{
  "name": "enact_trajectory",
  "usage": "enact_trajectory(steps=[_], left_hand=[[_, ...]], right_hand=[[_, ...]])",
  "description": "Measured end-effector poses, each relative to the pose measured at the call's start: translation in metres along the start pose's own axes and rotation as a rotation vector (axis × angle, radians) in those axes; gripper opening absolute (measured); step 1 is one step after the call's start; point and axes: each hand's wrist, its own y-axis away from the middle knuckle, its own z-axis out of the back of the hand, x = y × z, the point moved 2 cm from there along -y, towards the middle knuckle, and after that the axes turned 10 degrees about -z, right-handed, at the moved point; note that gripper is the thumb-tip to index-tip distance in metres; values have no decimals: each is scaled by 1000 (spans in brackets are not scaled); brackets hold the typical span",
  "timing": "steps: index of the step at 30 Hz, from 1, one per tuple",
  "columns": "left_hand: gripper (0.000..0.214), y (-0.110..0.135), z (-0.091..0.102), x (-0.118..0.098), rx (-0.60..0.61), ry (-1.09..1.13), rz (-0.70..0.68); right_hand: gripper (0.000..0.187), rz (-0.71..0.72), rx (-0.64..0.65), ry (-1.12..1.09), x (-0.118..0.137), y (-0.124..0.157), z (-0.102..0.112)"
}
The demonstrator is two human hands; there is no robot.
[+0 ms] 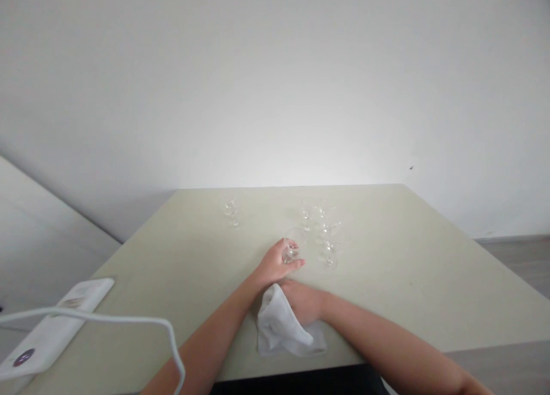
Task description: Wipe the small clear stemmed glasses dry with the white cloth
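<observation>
My left hand [277,263] is closed around the stem of a small clear stemmed glass [294,245] that stands on the pale table [172,257]. Just behind that hand, my right hand [304,301] grips a white cloth [281,326] that drapes onto the table near the front edge. Several more clear stemmed glasses [326,229] stand clustered just right of the held one. One clear glass [231,210] stands alone further left, toward the back of the table.
A flat white device [55,329] lies at the table's left front corner, with a white cable [107,318] arching over it toward me. A plain white wall rises behind the table. Grey floor shows at the right.
</observation>
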Motion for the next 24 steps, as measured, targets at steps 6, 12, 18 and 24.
enact_trajectory(steps=[6, 12, 18, 24], left_hand=[[31, -5, -13, 5, 4, 61, 98], [24, -6, -14, 2, -83, 157, 97], [14, -8, -11, -3, -48, 80, 43], [17, -9, -11, -12, 161, -226, -280]], right_hand=[[5, -3, 4, 48, -5, -2, -2], [2, -40, 47, 62, -7, -1, -4], [2, -53, 88, 122, -6, 0, -1], [7, -98, 158, 138, -4, 0, 3]])
